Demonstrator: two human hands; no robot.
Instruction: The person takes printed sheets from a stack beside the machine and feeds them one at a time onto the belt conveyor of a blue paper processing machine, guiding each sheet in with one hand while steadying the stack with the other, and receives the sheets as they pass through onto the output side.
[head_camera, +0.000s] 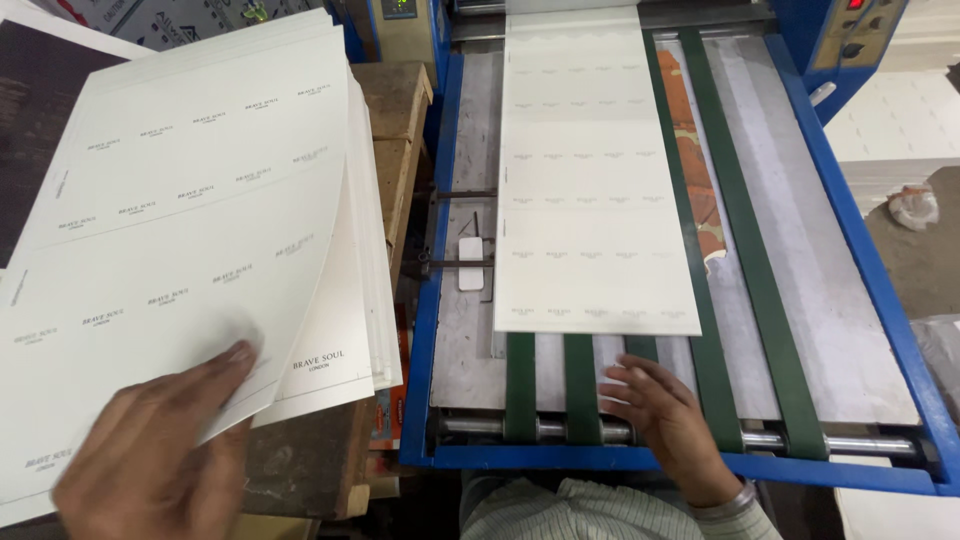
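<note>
Left hand (150, 455): lying flat, fingers spread, pressing the stack of cream printed sheets (190, 210) on the worktop.
Right hand (672, 425): resting released on green conveyor belts (580, 385), just below a cream sheet (590, 190).

one head-worn camera looks steeply down, close over the feed table (800, 300).

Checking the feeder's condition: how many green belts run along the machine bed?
5: three short ones emerging beneath the sheet, two long ones right of it. More may be hidden.
</note>
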